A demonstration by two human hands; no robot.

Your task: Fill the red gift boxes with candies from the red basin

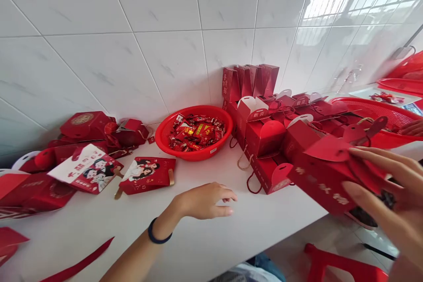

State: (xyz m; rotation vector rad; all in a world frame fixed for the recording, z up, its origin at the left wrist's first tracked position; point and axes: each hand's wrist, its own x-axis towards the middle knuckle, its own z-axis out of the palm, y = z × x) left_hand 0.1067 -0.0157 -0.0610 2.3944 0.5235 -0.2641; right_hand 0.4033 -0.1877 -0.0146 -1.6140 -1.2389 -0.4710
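Note:
At the right, my right hand [393, 194] is closed round a red cardboard gift box [320, 176] with gold lettering, thumb on its front and fingers over its top. The box is tilted in front of a group of red boxes. My left hand [208, 201], with a dark band on the wrist, hovers over the white table [198, 242]; its fingers are loosely bent and apart, holding nothing. Behind it stands a red plastic basket [161, 141] of wrapped candies [198, 134]. A red box with a cartoon couple [148, 175] lies left of this hand.
Several red boxes with cord handles [264, 136] are crowded along the tiled wall [165, 66]. More boxes [86, 125] lie at the left, near a red ribbon-like strip [82, 262]. Another person's hand [412, 128] rests by a red basket [383, 110]. Below is a red stool [343, 266].

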